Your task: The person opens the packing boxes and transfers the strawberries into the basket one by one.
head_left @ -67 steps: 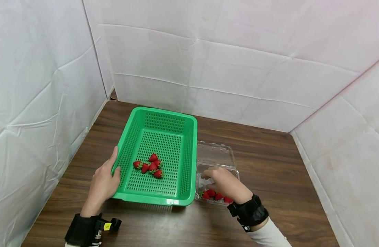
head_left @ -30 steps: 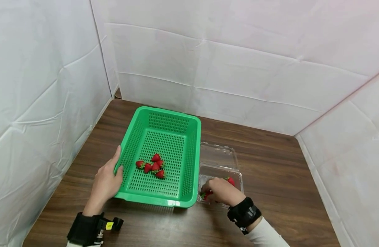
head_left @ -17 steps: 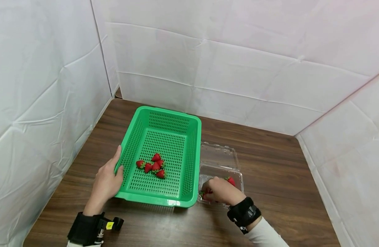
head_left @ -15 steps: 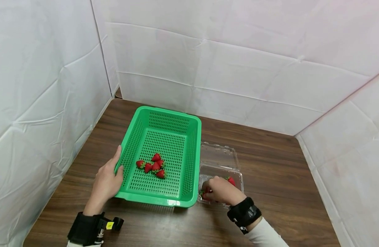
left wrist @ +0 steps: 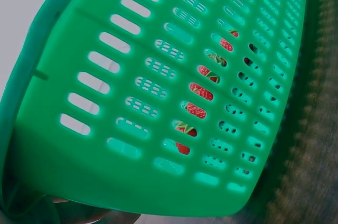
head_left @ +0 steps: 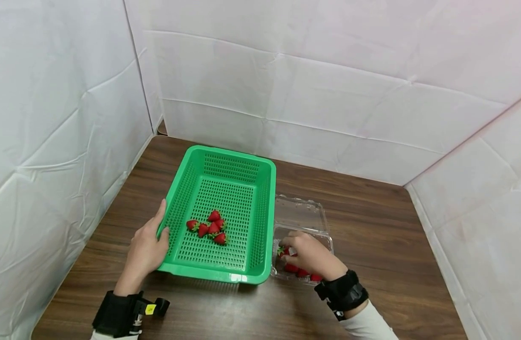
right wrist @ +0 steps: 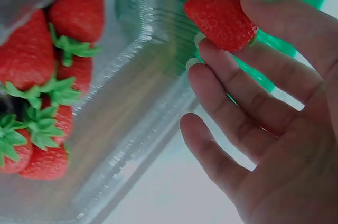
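Hands work apart in the head view: the left hand (head_left: 143, 250) rests on the left rim of the green basket (head_left: 243, 186), thumb hooked over the edge, while the right hand (head_left: 309, 255) is over the clear clamshell box (head_left: 300, 215) just beside the basket's right wall. Five strawberries (head_left: 209, 228) lie together on the basket floor. The desk (head_left: 371, 231) carries both containers.

From the left wrist, only the basket's slotted wall (left wrist: 158, 102) fills the picture, and red fruit shows through the holes.

From the right wrist, thumb and fingertips (right wrist: 211, 49) pinch one strawberry (right wrist: 221, 19) lifted above the box, where more berries (right wrist: 47, 92) remain. I judge the step is moving one berry over; the next move needs to clear the basket's right wall, which stands between.
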Action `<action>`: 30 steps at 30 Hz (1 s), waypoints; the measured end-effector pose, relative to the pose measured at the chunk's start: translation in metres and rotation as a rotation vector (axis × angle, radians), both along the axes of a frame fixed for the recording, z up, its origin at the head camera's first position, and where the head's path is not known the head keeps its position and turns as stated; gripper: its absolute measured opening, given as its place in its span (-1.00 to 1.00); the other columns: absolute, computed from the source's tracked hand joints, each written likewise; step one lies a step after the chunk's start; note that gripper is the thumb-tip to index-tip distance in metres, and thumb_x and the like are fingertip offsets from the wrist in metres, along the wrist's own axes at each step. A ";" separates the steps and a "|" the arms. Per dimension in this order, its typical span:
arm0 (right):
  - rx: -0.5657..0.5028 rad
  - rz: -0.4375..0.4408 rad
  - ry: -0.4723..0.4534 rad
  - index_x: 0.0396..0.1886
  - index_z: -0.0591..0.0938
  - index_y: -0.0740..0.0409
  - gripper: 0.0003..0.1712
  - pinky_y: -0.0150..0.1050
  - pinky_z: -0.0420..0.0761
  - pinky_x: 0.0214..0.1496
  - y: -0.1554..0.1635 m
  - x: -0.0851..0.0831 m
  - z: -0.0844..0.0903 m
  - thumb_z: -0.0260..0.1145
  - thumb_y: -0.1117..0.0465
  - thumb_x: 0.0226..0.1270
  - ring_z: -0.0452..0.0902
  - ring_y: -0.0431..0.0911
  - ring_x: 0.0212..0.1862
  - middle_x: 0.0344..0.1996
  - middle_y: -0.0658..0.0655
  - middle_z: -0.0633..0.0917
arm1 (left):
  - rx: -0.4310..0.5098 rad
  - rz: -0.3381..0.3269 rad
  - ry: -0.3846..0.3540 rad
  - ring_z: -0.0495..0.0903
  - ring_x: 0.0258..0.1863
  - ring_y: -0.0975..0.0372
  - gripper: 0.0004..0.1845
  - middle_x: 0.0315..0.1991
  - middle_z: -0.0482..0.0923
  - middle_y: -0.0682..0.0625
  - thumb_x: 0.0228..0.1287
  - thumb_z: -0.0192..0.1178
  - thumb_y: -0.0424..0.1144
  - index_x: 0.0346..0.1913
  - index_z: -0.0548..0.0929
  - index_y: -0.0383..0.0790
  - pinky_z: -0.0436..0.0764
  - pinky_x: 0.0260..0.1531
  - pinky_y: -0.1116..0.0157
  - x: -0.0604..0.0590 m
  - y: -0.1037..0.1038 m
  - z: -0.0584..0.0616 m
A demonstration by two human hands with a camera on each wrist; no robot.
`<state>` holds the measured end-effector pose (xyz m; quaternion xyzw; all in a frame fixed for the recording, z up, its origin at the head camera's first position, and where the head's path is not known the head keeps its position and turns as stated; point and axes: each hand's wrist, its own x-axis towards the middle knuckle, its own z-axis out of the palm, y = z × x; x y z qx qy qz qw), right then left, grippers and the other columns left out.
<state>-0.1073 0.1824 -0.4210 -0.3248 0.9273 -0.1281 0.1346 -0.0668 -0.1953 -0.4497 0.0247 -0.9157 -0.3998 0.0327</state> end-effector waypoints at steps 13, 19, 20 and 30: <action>-0.065 -0.052 0.048 -0.14 0.63 0.04 -0.75 -0.25 0.62 -0.11 -0.007 -0.001 0.028 0.43 0.24 0.17 0.59 -0.16 -0.14 -0.23 -0.04 0.65 | -0.008 -0.006 -0.008 0.45 0.15 -0.33 -0.26 0.37 0.25 -0.45 0.44 -0.06 -0.38 0.56 -0.11 -0.04 0.50 -0.08 -0.21 0.000 0.000 0.001; -0.127 -0.001 0.085 -0.08 0.64 0.07 -0.73 -0.28 0.62 -0.14 -0.012 -0.003 0.035 0.40 0.27 0.20 0.60 -0.17 -0.19 -0.18 -0.01 0.67 | -0.011 -0.007 -0.014 0.44 0.16 -0.34 -0.26 0.37 0.24 -0.46 0.44 -0.05 -0.38 0.56 -0.11 -0.04 0.50 -0.07 -0.23 0.001 0.000 0.001; -0.127 0.014 0.096 -0.03 0.64 0.09 -0.69 -0.30 0.61 -0.17 -0.013 -0.003 0.036 0.39 0.27 0.21 0.59 -0.19 -0.22 -0.17 0.01 0.67 | -0.010 -0.006 -0.015 0.43 0.16 -0.34 -0.26 0.37 0.24 -0.46 0.44 -0.05 -0.38 0.56 -0.11 -0.03 0.50 -0.07 -0.23 0.001 0.000 0.001; -0.114 0.072 0.149 -0.03 0.68 0.06 -0.73 -0.37 0.54 -0.21 -0.029 -0.008 0.047 0.37 0.25 0.26 0.53 -0.22 -0.23 -0.18 -0.02 0.63 | -0.022 0.001 0.011 0.44 0.14 -0.35 -0.26 0.35 0.26 -0.47 0.43 -0.05 -0.38 0.56 -0.10 -0.05 0.49 -0.07 -0.25 0.000 0.000 -0.001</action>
